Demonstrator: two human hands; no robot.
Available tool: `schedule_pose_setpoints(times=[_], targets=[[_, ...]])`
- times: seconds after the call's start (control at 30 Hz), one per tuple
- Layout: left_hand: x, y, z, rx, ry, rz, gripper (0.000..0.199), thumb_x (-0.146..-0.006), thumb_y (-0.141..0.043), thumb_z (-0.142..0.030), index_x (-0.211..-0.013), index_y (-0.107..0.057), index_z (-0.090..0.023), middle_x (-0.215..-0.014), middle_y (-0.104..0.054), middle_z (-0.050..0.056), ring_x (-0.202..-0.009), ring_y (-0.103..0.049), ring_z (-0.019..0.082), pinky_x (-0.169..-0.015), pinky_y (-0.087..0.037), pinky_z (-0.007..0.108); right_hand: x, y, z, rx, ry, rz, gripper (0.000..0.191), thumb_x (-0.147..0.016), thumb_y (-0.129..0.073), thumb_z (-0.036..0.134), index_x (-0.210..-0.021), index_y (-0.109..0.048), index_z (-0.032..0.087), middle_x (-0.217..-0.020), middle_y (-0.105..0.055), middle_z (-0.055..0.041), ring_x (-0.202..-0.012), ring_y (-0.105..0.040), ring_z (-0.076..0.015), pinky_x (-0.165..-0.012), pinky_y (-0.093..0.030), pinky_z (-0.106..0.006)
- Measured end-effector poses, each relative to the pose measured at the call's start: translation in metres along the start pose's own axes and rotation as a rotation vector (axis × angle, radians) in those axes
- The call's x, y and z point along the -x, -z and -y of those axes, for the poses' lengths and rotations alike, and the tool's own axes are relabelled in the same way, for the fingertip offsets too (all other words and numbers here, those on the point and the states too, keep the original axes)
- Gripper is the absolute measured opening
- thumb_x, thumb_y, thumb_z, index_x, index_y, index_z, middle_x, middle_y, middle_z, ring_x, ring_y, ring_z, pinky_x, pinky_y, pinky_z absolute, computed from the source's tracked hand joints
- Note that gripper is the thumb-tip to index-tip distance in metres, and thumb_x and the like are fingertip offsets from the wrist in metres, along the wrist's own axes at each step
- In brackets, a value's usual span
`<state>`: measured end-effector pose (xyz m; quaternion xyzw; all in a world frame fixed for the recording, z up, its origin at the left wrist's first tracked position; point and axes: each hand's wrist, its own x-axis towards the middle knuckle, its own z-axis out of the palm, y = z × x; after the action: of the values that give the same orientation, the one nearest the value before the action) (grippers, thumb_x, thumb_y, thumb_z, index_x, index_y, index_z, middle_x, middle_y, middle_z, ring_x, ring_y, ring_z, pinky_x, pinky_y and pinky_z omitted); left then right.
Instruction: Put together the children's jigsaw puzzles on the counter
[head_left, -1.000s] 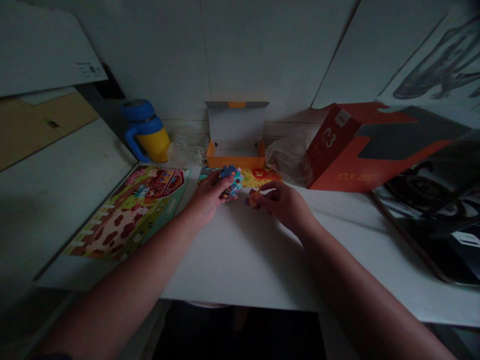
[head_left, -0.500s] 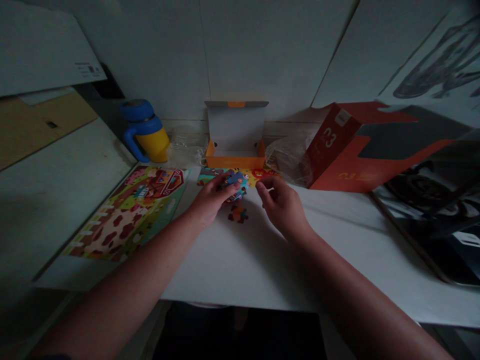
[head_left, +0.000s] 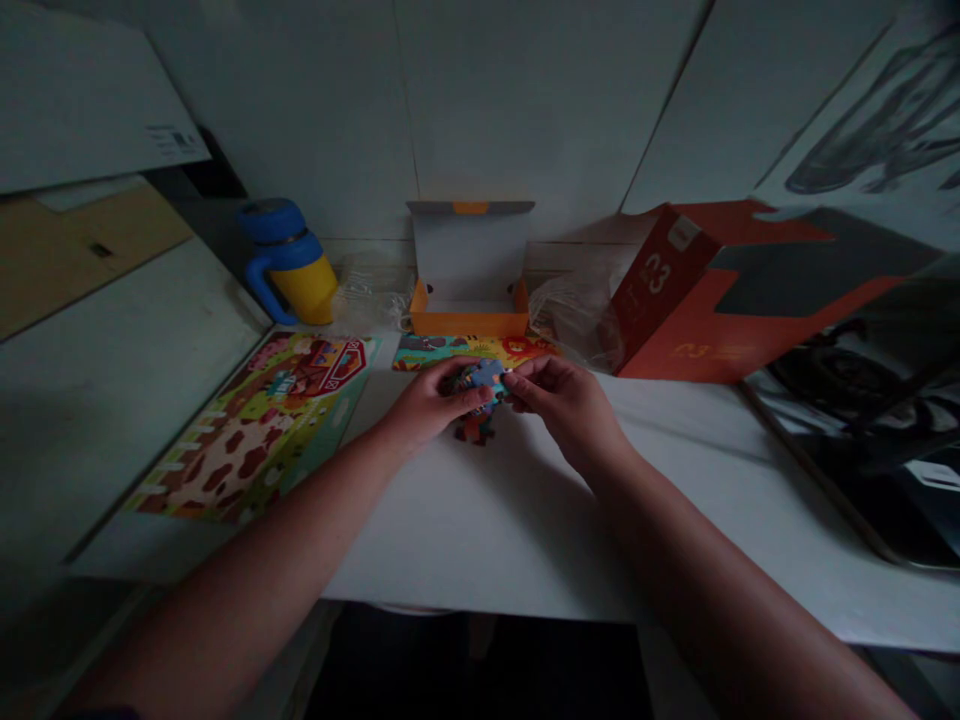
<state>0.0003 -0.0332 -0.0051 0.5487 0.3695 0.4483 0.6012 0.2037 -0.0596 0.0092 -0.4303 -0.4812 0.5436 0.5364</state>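
Above the middle of the white table, my left hand [head_left: 435, 402] is closed around a stack of blue, patterned puzzle pieces [head_left: 485, 377]. The thumb lies across the front of the stack. My right hand [head_left: 559, 398] pinches the right edge of the same stack between thumb and forefinger; its other fingers are curled. Just below the stack, a dark red and orange puzzle piece [head_left: 474, 430] lies on the table, its upper part hidden. Behind my hands is a colourful animal picture strip [head_left: 435, 350], partly covered by them.
An open orange box [head_left: 470, 323] stands at the back between crumpled clear plastic bags [head_left: 371, 293]. On the left are a farm picture sheet [head_left: 255, 430] and a blue and yellow jug [head_left: 304, 280]. A large orange-red box [head_left: 697, 330] and a black tray [head_left: 862, 500] are on the right.
My right hand has moved left and now touches the stack's right edge. The stack in my left hand has shifted slightly right and now partly covers the piece on the table.
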Motion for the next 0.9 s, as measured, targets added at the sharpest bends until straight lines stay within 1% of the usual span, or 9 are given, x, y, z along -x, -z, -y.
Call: schedule_pose_setpoints(times=[0.1, 0.17, 0.4, 0.5, 0.6, 0.67, 0.77, 0.83, 0.9], targets=[[0.000, 0.000, 0.000, -0.013, -0.006, 0.020, 0.053, -0.075, -0.092, -0.039, -0.121, -0.074, -0.022, -0.120, -0.073, 0.008, -0.108, -0.067, 0.022, -0.092, -0.054, 0.033, 0.001, -0.001, 0.002, -0.025, -0.003, 0.026, 0.045, -0.069, -0.096, 0.048, -0.092, -0.069, 0.020, -0.077, -0.071, 0.0009, -0.065, -0.063, -0.0120, -0.061, -0.051, -0.026], [0.000, 0.001, 0.001, -0.011, -0.007, 0.029, 0.052, -0.075, -0.092, -0.038, -0.122, -0.074, -0.022, -0.120, -0.073, 0.007, -0.107, -0.067, 0.021, -0.092, -0.054, 0.033, 0.001, -0.001, 0.002, -0.019, 0.003, 0.027, 0.045, -0.068, -0.097, 0.048, -0.089, -0.070, 0.019, -0.076, -0.071, 0.0006, -0.064, -0.062, -0.0117, -0.060, -0.049, -0.026], [-0.001, -0.001, -0.001, 0.093, 0.008, 0.018, 0.047, -0.074, -0.093, -0.037, -0.116, -0.076, -0.024, -0.119, -0.073, 0.006, -0.101, -0.067, 0.019, -0.086, -0.056, 0.032, 0.003, -0.001, 0.006, -0.048, -0.091, -0.058, 0.048, -0.063, -0.098, 0.052, -0.081, -0.067, 0.020, -0.075, -0.073, -0.0005, -0.064, -0.064, -0.0126, -0.063, -0.054, -0.028], [-0.001, -0.003, -0.003, 0.161, 0.038, -0.040, 0.046, -0.072, -0.094, -0.036, -0.113, -0.077, -0.024, -0.116, -0.074, 0.005, -0.097, -0.067, 0.017, -0.084, -0.056, 0.030, 0.002, 0.000, 0.009, -0.063, -0.118, -0.092, 0.049, -0.064, -0.096, 0.054, -0.080, -0.065, 0.020, -0.079, -0.073, -0.0013, -0.070, -0.067, -0.0140, -0.066, -0.055, -0.028], [-0.002, -0.002, -0.004, 0.221, 0.084, -0.106, 0.049, -0.070, -0.095, -0.038, -0.113, -0.076, -0.024, -0.114, -0.074, 0.005, -0.093, -0.069, 0.017, -0.081, -0.056, 0.030, 0.000, 0.004, 0.009, -0.035, -0.073, -0.137, 0.048, -0.068, -0.093, 0.057, -0.082, -0.064, 0.021, -0.078, -0.070, 0.0000, -0.071, -0.066, -0.0136, -0.061, -0.053, -0.025], [-0.003, -0.001, -0.006, 0.241, 0.098, -0.127, 0.051, -0.069, -0.095, -0.040, -0.114, -0.075, -0.024, -0.114, -0.075, 0.006, -0.092, -0.069, 0.018, -0.079, -0.057, 0.030, -0.003, 0.009, 0.009, 0.003, -0.050, -0.181, 0.049, -0.069, -0.092, 0.058, -0.087, -0.065, 0.022, -0.074, -0.068, 0.0011, -0.066, -0.063, -0.0130, -0.057, -0.051, -0.024], [-0.004, 0.002, -0.008, 0.255, 0.081, -0.134, 0.052, -0.070, -0.094, -0.043, -0.113, -0.073, -0.024, -0.113, -0.075, 0.006, -0.092, -0.070, 0.019, -0.075, -0.059, 0.032, -0.007, 0.021, 0.007, 0.112, -0.050, -0.193, 0.054, -0.069, -0.091, 0.058, -0.101, -0.068, 0.021, -0.077, -0.073, -0.0010, -0.063, -0.066, -0.0146, -0.055, -0.052, -0.026], [-0.005, 0.003, -0.009, 0.262, 0.058, -0.124, 0.050, -0.071, -0.094, -0.044, -0.111, -0.072, -0.023, -0.110, -0.074, 0.005, -0.090, -0.070, 0.019, -0.073, -0.060, 0.033, -0.008, 0.029, 0.005, 0.247, -0.069, -0.160, 0.052, -0.072, -0.090, 0.055, -0.105, -0.071, 0.020, -0.078, -0.076, -0.0034, -0.063, -0.069, -0.0167, -0.055, -0.054, -0.028], [-0.005, 0.003, -0.010, 0.271, 0.040, -0.114, 0.049, -0.072, -0.093, -0.044, -0.111, -0.071, -0.022, -0.108, -0.073, 0.005, -0.089, -0.069, 0.018, -0.072, -0.060, 0.033, -0.008, 0.036, 0.002, 0.396, -0.111, -0.100, 0.044, -0.075, -0.089, 0.050, -0.104, -0.074, 0.021, -0.075, -0.077, -0.0041, -0.061, -0.070, -0.0182, -0.053, -0.054, -0.029]])
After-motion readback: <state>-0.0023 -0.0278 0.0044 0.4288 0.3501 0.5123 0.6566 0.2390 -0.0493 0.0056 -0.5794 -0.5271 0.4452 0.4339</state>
